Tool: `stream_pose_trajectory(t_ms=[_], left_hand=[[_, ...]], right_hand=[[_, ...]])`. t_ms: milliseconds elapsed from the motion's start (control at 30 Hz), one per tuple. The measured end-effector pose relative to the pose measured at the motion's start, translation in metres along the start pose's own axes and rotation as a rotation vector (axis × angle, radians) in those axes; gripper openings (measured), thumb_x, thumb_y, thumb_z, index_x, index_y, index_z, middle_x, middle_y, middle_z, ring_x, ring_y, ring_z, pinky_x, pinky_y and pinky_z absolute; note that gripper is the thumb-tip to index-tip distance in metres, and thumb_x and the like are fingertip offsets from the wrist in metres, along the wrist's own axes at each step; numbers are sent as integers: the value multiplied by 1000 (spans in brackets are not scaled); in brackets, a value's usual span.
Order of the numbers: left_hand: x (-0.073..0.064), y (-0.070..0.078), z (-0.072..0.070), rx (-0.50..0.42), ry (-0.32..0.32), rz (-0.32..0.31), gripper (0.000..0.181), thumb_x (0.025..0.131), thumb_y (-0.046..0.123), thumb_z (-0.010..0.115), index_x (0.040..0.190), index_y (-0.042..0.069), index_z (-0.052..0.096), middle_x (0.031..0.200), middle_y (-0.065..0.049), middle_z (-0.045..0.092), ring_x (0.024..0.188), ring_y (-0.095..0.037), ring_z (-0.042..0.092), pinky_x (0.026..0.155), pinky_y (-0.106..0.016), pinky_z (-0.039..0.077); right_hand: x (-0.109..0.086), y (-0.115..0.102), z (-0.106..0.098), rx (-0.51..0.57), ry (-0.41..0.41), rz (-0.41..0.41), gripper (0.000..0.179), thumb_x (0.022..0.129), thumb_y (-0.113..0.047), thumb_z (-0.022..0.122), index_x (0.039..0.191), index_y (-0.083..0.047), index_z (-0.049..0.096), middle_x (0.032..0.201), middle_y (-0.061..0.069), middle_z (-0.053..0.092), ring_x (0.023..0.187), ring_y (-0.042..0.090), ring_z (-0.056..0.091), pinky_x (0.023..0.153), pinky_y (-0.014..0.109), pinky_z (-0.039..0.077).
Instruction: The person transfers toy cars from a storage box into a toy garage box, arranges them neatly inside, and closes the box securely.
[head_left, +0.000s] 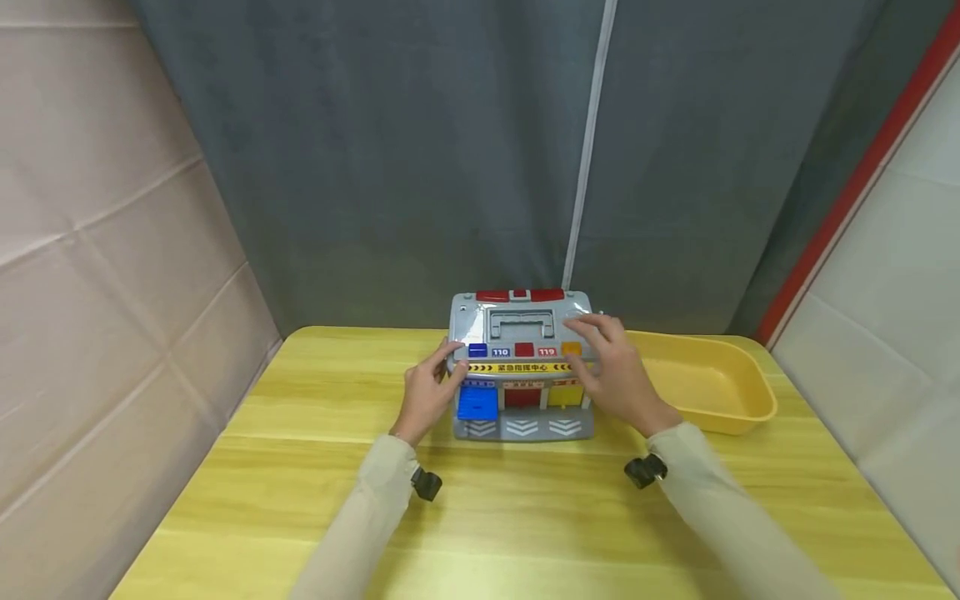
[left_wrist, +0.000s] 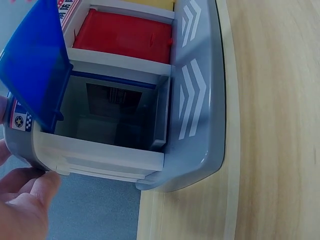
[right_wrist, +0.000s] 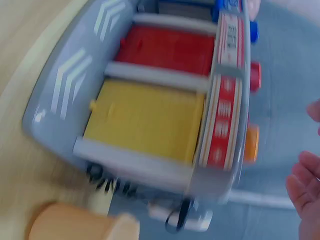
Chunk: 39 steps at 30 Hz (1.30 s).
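A grey toy rescue station point(head_left: 521, 367) stands on the table, with red, blue and orange buttons and a carry handle point(head_left: 522, 318) on top. Its blue door point(left_wrist: 37, 60) is swung up, showing a dark compartment point(left_wrist: 107, 115) behind it. The red door point(left_wrist: 122, 37) and yellow door point(right_wrist: 145, 120) are closed. At the station's upper left corner, my left hand point(head_left: 429, 392) grips the edge between thumb and fingers. My right hand point(head_left: 618, 375) hovers by the upper right side, fingers apart and holding nothing, near the orange button point(head_left: 572, 348).
To the right of the station sits a yellow plastic bin point(head_left: 697, 379), close behind my right wrist. Keys point(right_wrist: 110, 182) hang on the station's right side. A grey curtain point(head_left: 420, 167) rises behind the wood-grain table point(head_left: 525, 533).
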<state>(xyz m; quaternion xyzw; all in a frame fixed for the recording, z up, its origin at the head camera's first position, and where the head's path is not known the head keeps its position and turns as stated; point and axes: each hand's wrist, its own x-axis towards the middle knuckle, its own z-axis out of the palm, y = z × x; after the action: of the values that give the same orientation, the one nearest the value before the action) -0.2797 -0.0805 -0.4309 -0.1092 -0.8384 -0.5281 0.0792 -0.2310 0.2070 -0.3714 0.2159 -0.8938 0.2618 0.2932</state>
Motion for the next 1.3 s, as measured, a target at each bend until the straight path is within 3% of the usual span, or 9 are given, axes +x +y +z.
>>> stream_pose_trajectory(t_ms=[67,200,300,433,533,767,933,1067,1300], left_hand=[[0,0,1,2,-2,0,41,99,38,61,137,21,62,161,-12,39,142,-32,48,112,-38,46],[1,0,1,7,-2,-3,42,99,39,61,137,22,62,161,-12,38,143,-32,47,112,-38,46],[1,0,1,8,2,4,41,100,38,60,138,22,61,161,-12,39,143,-33,48,112,-39,46],[1,1,1,2,7,3,41,99,37,61,137,21,62,160,-13,40,142,-33,48,112,-40,46],[1,1,1,2,6,-5,41,99,37,62,137,21,62,160,-12,40,143,-32,47,112,-40,46],[2,1,0,7,-8,-8,42,99,39,62,137,21,62,161,-13,39,143,-30,47,112,-38,46],[2,0,-1,6,-4,-15,41,99,38,61,137,22,62,162,-12,38,143,-32,47,112,-39,46],[2,0,-1,6,2,-2,41,99,37,62,136,20,63,160,-14,39,142,-32,48,111,-39,47],[2,2,0,16,8,10,41,98,38,62,135,20,64,160,-12,40,141,-31,50,111,-38,47]], right_hand=[[-4,12,-7,12,69,58,41,90,-5,71,130,-4,61,128,19,57,115,35,57,94,55,57],[-15,41,-10,59,170,217,32,92,-3,66,123,1,64,119,20,61,101,35,63,78,19,56],[-24,60,-8,80,174,363,30,94,-6,64,123,1,63,118,21,62,100,37,65,76,15,51],[-33,79,-4,71,90,522,33,97,-12,62,127,3,60,122,25,61,105,42,64,83,48,58],[-35,91,-2,49,19,583,38,95,-13,63,128,6,59,121,31,61,104,46,64,87,56,56],[-26,109,1,-80,-307,695,59,92,-25,65,133,14,48,119,39,59,106,47,59,87,56,53],[-12,116,3,-119,-487,769,58,90,-32,65,123,13,49,108,32,61,93,39,61,74,45,54],[-7,119,5,-155,-536,813,53,88,-33,64,115,10,50,100,27,61,86,35,59,68,39,53],[-9,123,11,-169,-523,818,62,84,-30,63,121,16,44,102,32,60,85,37,60,67,41,55]])
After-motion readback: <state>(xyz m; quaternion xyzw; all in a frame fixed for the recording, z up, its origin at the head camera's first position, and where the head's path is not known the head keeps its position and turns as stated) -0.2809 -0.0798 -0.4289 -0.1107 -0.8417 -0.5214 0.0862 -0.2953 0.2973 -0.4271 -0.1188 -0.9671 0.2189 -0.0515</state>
